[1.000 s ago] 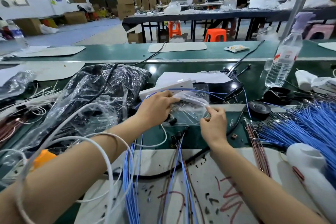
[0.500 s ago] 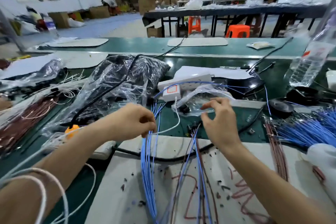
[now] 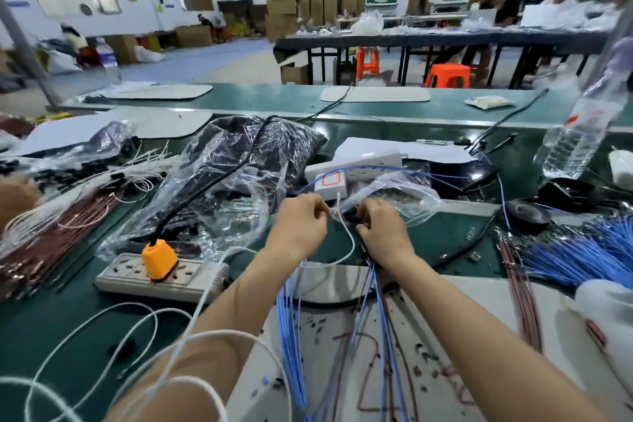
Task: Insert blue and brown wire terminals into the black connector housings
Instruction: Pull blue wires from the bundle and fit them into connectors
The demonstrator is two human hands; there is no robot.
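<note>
left hand (image 3: 301,224) fingers pinch blue wires (image 3: 289,319); right hand (image 3: 385,235) fingers seem clamped on a black housing (image 3: 357,217) by the bag (image 3: 411,195). best to line a terminal squarely with its cavity, then push till seated.

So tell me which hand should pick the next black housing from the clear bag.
Right. The right hand sits at the mouth of the clear bag, beside the black housings; the left hand is curled round the blue wires.
</note>
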